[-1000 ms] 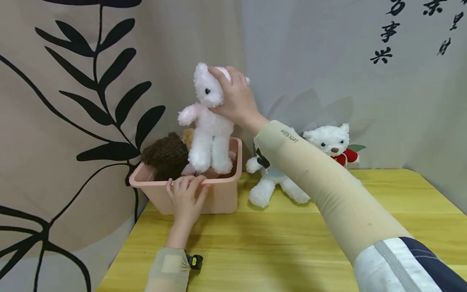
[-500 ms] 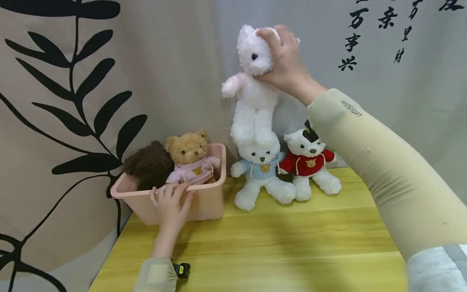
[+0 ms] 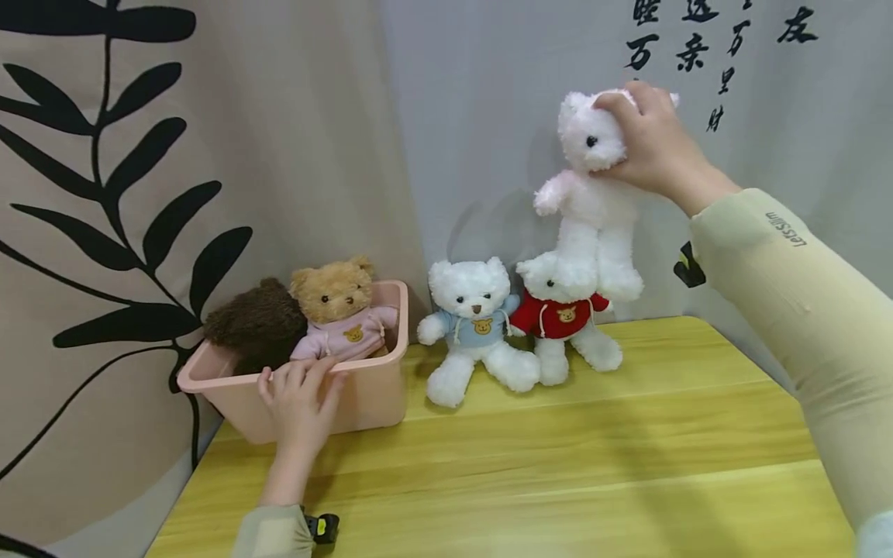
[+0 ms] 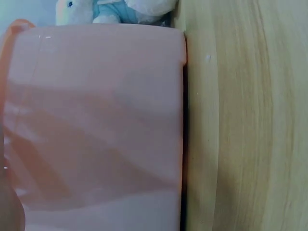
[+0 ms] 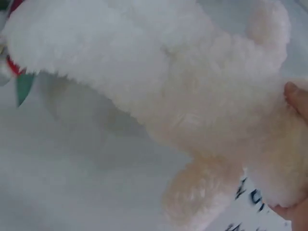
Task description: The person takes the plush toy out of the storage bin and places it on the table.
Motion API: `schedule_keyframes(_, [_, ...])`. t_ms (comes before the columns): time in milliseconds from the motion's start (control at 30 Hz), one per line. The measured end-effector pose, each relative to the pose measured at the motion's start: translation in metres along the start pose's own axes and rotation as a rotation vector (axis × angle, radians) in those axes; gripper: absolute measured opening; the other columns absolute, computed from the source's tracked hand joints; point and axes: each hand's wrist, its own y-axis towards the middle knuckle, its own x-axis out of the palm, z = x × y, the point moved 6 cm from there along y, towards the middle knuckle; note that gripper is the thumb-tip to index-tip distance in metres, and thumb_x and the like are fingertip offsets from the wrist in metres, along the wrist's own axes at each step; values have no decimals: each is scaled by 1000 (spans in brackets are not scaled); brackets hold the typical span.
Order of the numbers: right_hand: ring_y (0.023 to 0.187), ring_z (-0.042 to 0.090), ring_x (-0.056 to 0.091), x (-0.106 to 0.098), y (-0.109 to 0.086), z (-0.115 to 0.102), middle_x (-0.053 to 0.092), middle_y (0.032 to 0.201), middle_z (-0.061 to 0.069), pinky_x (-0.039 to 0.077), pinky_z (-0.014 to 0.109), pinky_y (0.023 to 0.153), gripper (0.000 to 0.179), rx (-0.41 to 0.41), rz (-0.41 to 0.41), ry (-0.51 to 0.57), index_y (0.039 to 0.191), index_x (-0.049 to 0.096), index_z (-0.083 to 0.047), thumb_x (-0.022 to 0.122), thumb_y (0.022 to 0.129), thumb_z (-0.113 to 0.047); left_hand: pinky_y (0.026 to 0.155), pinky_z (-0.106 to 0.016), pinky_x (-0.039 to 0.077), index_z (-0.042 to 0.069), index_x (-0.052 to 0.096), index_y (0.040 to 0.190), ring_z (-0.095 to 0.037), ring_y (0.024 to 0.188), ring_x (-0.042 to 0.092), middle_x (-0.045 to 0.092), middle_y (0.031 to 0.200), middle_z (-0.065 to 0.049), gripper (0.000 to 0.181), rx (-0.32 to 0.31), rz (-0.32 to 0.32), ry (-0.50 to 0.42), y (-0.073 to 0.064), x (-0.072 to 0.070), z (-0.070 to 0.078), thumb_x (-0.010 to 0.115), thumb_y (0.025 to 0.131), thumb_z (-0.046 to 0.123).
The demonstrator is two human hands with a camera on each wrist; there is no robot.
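Observation:
My right hand [image 3: 659, 147] grips a plain white teddy bear [image 3: 593, 203] by its head and lifts it upright off the table. The bear's legs hang in front of the red-shirted bear's face, partly covering it. Its fur fills much of the right wrist view, with my fingers [image 5: 299, 98] around the head at the right edge. On the front rim of a pink plastic bin [image 3: 373, 399], my left hand [image 3: 300, 407] has its fingers hooked over the edge. Inside the bin are a tan teddy bear [image 3: 338, 298] in a pink top and a dark brown plush [image 3: 254, 318].
A white bear in a blue hoodie [image 3: 481, 325] and one in a red hoodie [image 3: 561, 316] sit side by side at the back of the wooden table [image 3: 530, 465]. Behind them hangs a curtain [image 3: 481, 139] with leaf prints and black lettering.
My right hand has carried the white teddy bear from above the bin rightward, past the blue-hoodie bear to the red-hoodie bear. My left hand stays on the bin's rim. The head view has shifted right.

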Motion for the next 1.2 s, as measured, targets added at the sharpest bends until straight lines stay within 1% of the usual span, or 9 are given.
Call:
schedule_keyframes(133, [135, 46, 22, 10, -15, 24, 29, 145, 25, 22, 64, 106, 74, 6, -39, -18, 139, 40, -8, 81, 77, -11, 100, -65, 15, 12, 70, 101, -40, 97, 47, 59, 92, -13, 49, 7, 16, 4, 3, -8, -6, 49, 95, 55])
schedule_keyframes(200, [135, 47, 21, 16, -23, 35, 28, 144, 27, 25, 66, 103, 72, 9, -57, -32, 138, 41, -8, 80, 78, -11, 100, -65, 14, 11, 70, 101, -41, 98, 47, 59, 93, -13, 49, 3, 11, 5, 4, -11, -9, 48, 95, 55])
schedule_keyframes(300, [132, 50, 23, 28, -35, 53, 29, 142, 30, 23, 68, 102, 70, -4, -62, -49, 135, 42, -7, 81, 76, -10, 101, -64, 13, 10, 69, 101, -41, 99, 46, 58, 93, -14, 50, -8, -15, 15, 3, -12, -12, 47, 96, 55])
schedule_keyframes(433, [129, 53, 25, 49, -53, 77, 32, 139, 31, 21, 71, 100, 69, -23, -59, -63, 132, 43, -7, 81, 74, -9, 102, -63, 11, 10, 68, 102, -42, 100, 45, 58, 94, -14, 52, -33, -58, 37, 0, -11, -15, 44, 97, 57])
schedule_keyframes(600, [130, 53, 24, 79, -78, 101, 32, 139, 32, 21, 73, 99, 68, -33, -78, -78, 132, 44, -8, 81, 75, -8, 103, -62, 11, 10, 68, 103, -42, 101, 45, 58, 95, -15, 54, -44, -83, 43, -3, -9, -16, 43, 97, 57])
schedule_keyframes(700, [133, 53, 21, 97, -93, 114, 30, 141, 31, 13, 76, 99, 67, -26, -92, -97, 132, 44, -8, 80, 76, -9, 103, -62, 11, 11, 68, 103, -41, 100, 46, 58, 96, -14, 53, -33, -83, 48, -3, -7, -15, 43, 97, 57])
schedule_keyframes(867, [134, 53, 19, 126, -116, 129, 29, 142, 30, 6, 79, 97, 68, -24, -108, -117, 132, 44, -9, 81, 75, -9, 101, -63, 11, 11, 69, 103, -41, 99, 46, 58, 96, -14, 51, -25, -79, 41, -6, -6, -10, 44, 97, 56])
schedule_keyframes(1033, [135, 55, 17, 153, -134, 136, 28, 143, 31, 11, 77, 98, 70, -46, -154, -103, 133, 44, -7, 82, 74, -7, 103, -62, 11, 11, 68, 102, -40, 99, 46, 58, 95, -13, 51, -29, -75, 36, -8, -3, -5, 44, 98, 55])
schedule_keyframes(1200, [137, 54, 12, 167, -140, 142, 24, 146, 30, 12, 74, 101, 72, -7, -195, -66, 136, 42, -7, 82, 76, -10, 103, -62, 11, 11, 68, 102, -39, 99, 47, 58, 95, -12, 50, -17, -44, 17, -3, 2, 0, 45, 97, 56])
